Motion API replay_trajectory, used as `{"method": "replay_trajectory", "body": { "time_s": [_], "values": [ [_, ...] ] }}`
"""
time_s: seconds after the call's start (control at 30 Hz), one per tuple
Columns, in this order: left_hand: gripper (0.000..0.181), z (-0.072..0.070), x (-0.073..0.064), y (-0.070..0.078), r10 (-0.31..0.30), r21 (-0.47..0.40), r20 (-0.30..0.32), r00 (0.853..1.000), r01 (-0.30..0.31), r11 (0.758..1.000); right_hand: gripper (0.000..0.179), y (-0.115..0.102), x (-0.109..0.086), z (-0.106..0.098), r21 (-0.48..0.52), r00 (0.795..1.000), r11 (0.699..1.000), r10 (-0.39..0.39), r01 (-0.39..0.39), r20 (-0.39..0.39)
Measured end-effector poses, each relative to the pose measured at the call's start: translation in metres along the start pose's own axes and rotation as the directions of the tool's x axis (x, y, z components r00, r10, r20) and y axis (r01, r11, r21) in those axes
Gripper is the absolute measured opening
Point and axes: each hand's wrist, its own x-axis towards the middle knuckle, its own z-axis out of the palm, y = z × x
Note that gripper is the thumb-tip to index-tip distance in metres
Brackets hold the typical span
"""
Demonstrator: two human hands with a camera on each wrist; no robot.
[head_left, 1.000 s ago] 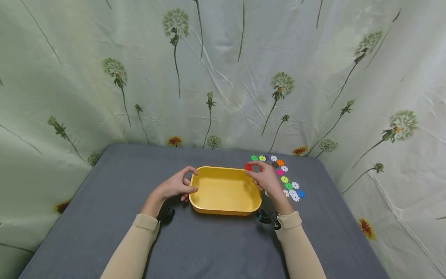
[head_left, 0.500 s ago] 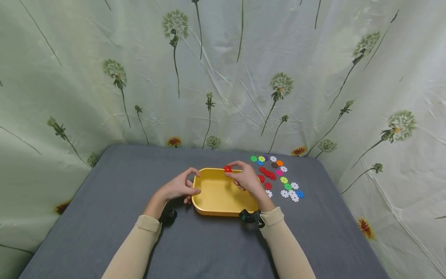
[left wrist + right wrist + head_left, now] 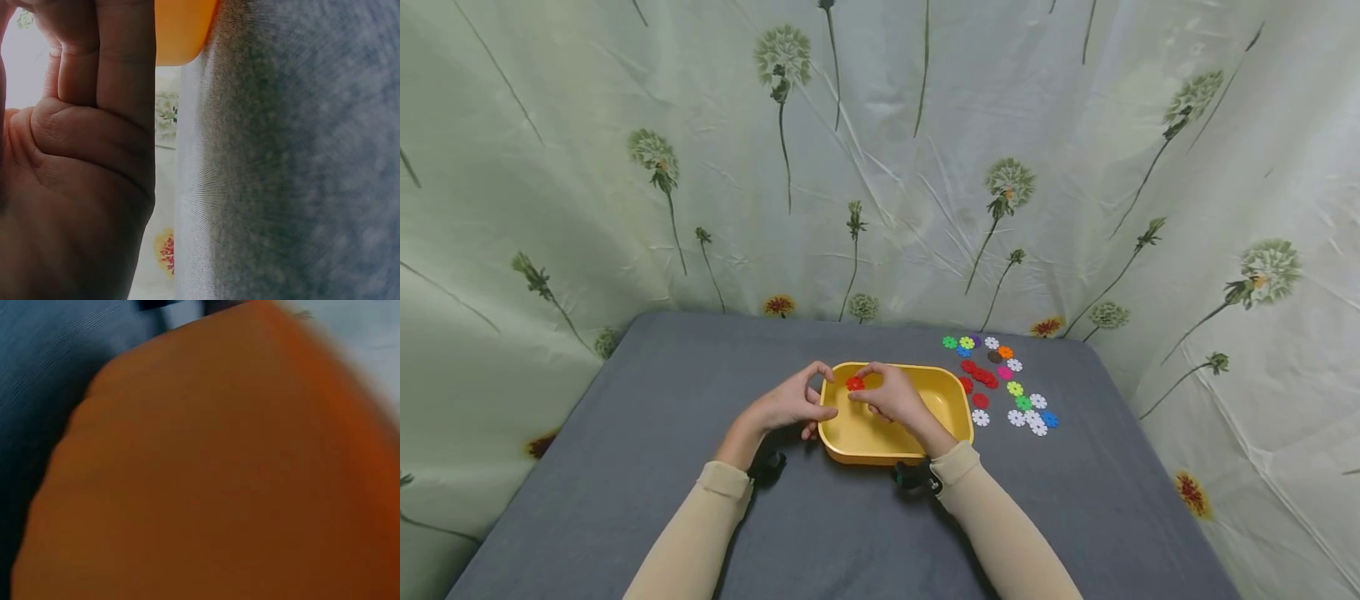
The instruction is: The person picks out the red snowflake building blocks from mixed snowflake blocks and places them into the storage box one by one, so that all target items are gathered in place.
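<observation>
A yellow rectangular tray (image 3: 951, 414) with rounded corners rests on the grey-covered table. At its left end is my left hand (image 3: 784, 403), thumb and forefinger curved over the rim and the other fingers outside the wall. The left wrist view shows the curled palm (image 3: 75, 144) beside a corner of the tray (image 3: 181, 31). Above the tray's left half, my right hand (image 3: 891, 396) pinches a red flower-shaped snowflake disc (image 3: 855, 383) between thumb and forefinger. The tray's wall (image 3: 200, 475) fills most of the right wrist view, hiding the right fingers there.
Right of the tray lie several loose snowflake discs: red ones (image 3: 985, 378), white ones (image 3: 1037, 426), a blue one (image 3: 1049, 419), an orange one (image 3: 1005, 352) and others. A dandelion-print curtain (image 3: 887, 167) hangs behind the grey tabletop (image 3: 737, 342).
The right hand has carried the red disc leftward from the pile at the right to above the tray's left half. The left hand and the tray have shifted slightly right.
</observation>
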Motion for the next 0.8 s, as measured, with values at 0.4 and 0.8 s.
{"method": "replay_trajectory", "body": {
  "time_s": [0.4,0.8],
  "values": [
    [0.054,0.001,-0.001,0.002,0.009,-0.028,0.014,1.0,-0.009,1.0,0.039,0.006,0.009,0.017,-0.129,0.999,0.991,-0.036,0.032,-0.034],
    [0.053,0.001,0.0,0.001,0.001,-0.02,0.003,1.0,-0.001,1.0,0.039,0.01,0.011,0.023,-0.202,0.998,0.978,-0.064,0.061,-0.011]
  ]
}}
